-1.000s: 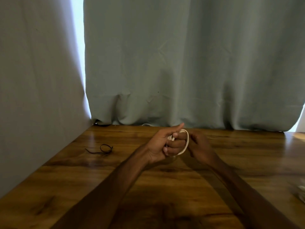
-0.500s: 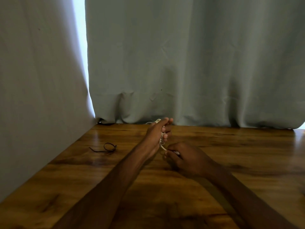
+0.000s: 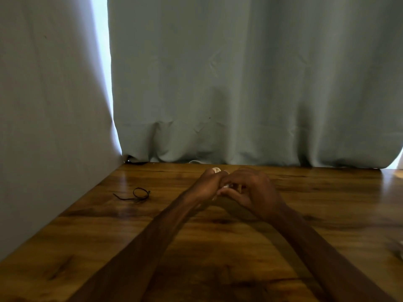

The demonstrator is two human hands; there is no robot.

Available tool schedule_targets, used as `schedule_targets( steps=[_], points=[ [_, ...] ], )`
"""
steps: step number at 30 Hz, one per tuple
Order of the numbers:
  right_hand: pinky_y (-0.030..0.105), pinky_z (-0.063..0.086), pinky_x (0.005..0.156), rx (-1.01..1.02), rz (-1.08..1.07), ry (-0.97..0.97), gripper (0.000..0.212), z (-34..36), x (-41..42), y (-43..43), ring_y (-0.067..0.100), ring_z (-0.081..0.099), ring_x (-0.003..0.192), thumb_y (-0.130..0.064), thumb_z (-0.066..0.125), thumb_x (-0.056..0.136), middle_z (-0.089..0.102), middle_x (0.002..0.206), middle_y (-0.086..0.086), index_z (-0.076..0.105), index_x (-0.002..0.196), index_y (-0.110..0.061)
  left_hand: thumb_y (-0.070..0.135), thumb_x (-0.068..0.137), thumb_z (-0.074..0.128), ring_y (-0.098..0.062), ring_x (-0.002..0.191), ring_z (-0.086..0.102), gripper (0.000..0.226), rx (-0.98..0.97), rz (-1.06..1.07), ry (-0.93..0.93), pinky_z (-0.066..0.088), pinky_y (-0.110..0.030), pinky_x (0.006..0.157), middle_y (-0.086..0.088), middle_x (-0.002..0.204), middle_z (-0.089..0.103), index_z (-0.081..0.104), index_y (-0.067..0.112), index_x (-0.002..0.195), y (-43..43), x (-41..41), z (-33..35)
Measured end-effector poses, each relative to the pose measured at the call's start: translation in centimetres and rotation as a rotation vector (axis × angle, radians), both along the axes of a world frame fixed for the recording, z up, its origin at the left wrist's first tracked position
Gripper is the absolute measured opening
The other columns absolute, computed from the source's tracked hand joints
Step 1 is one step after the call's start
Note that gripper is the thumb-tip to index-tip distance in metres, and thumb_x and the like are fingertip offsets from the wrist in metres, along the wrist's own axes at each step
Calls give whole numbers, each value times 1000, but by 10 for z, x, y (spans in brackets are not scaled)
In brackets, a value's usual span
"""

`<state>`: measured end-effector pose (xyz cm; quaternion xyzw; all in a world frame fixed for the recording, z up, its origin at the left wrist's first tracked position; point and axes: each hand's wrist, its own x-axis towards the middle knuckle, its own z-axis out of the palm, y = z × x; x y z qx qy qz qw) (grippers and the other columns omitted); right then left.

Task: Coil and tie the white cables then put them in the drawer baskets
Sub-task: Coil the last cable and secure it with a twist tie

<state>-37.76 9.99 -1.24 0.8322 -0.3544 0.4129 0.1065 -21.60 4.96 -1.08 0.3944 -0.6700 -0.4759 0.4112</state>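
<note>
— Where is the cable [image 3: 216,170] now? I see almost nothing of it.

— It is between the two hands, over the bench [image 3: 327,214], towards the far edge. Only a small white loop shows above the left hand [image 3: 208,185], and one pale bit lower, at the fingers [image 3: 231,194] of the right hand [image 3: 253,188].

— So both hands hold it?

— Yes. The left hand is curled round the coil. The right fingers are bent and narrow, and they seem to pinch a strand, though the dim light hides the exact grip.

— How will it handle, in your opinion?

— Light and soft, I think, but springy. A thin cable like this wants to open again when the grip loosens. Its surface looks smooth, so it can slip.

— Where to take hold, then?

— Across all the loops together, at one side of the coil, so that no loop escapes. The other hand would then be free for the tie [image 3: 140,194].

— The black one?

— Yes. It lies on the bench to the left, well apart from the hands. The baskets I cannot see from here.
</note>
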Motion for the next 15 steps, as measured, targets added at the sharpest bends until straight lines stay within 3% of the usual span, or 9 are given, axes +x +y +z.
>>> schedule_targets(
  steps=[3, 5, 7, 10, 13, 15],
  points=[
    [14, 42, 70, 11, -12, -59, 28, 0, -3, -1, -5, 58, 82, -48, 75, 85, 68, 91, -18, 72, 98, -23, 47, 110, 32, -21, 56, 64, 62, 84, -154, -51, 50, -28, 56, -14, 69, 68, 69, 6, 82, 13, 0, 4],
    [10, 35, 71, 34, -11, -62, 29, -1, -2, -3, -6, 54, 83, -48, 74, 84, 60, 90, -21, 67, 97, -23, 70, 103, 21, -15, 43, 54, 80, 183, -206, -87, 42, -20, 42, -10, 59, 61, 63, 9, 74, 18, 0, 5],
    [13, 35, 74, 91, -10, -73, 32, -5, 0, -4, -2, 51, 90, -51, 71, 84, 54, 94, -21, 61, 100, -25, 83, 94, 17, -12, 37, 45, 95, 208, -237, -98, 35, -17, 38, -7, 54, 54, 63, 0, 85, 15, 1, 1],
    [29, 49, 83, 274, 0, -56, 41, -11, 0, -2, 9, 56, 99, -58, 59, 92, 58, 107, -9, 52, 116, -25, 86, 91, 17, -14, 35, 45, 100, 233, -341, -24, 37, -18, 38, -8, 50, 51, 63, -2, 92, 17, -1, 0],
    [35, 59, 67, 521, 178, -214, 26, -9, 4, 9, 19, 71, 74, -43, 56, 103, 71, 89, 2, 51, 120, -24, 85, 91, 22, -19, 41, 54, 88, 281, -453, 126, 49, -27, 46, -13, 59, 53, 66, 11, 104, 20, -2, 4],
    [36, 58, 58, 545, 227, -281, 18, -7, 7, 13, 24, 71, 68, -34, 56, 105, 72, 86, 5, 54, 118, -22, 86, 90, 26, -19, 42, 57, 84, 353, -528, 185, 55, -35, 56, -12, 57, 52, 69, 15, 103, 21, 1, 5]
  ],
)
